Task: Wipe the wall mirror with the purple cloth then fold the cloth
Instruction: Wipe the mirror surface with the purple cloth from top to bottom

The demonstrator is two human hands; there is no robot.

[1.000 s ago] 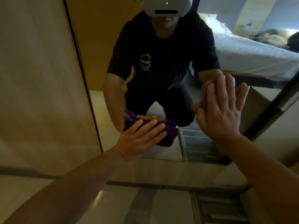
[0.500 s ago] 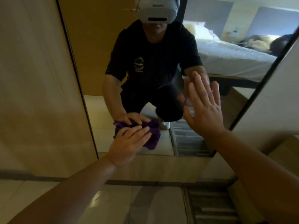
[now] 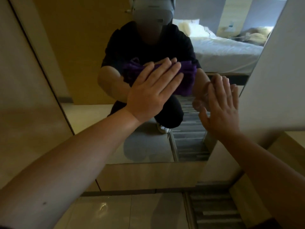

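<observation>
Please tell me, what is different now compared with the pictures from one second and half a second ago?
The left hand has swept the purple cloth up the mirror, from near the bottom edge to about the middle, flat on it throughout. The camera view has also shifted. The right hand stays open, pressed flat on the glass by the right edge. Nothing was taken hold of or let go.

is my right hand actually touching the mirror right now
Touching. In the head view the right hand lies flat on the mirror, its fingers meeting their own reflection with no gap.
</observation>
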